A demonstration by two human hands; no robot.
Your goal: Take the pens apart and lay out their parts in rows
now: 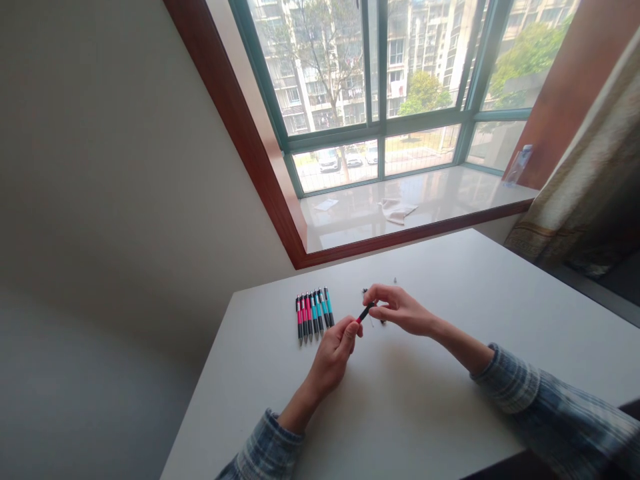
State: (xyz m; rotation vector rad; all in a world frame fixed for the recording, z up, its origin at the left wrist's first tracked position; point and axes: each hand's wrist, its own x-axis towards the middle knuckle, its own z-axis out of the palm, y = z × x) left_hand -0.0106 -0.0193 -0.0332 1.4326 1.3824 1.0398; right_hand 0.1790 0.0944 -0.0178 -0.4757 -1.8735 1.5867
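Observation:
Both my hands hold one pen [365,312] with a red and black barrel, a little above the white table [440,373]. My left hand [336,350] is closed round its red lower end. My right hand [397,309] pinches the black upper end with curled fingers. Several pens [313,313], some red and some teal, lie side by side in a row just left of my hands. Small dark pen parts [365,291] lie on the table behind my right hand, partly hidden by it.
A wide window sill [450,193] runs behind the table with a crumpled white cloth [397,211] and a slip of paper [326,205] on it. A curtain [585,180] hangs at the right. A bare wall is at the left.

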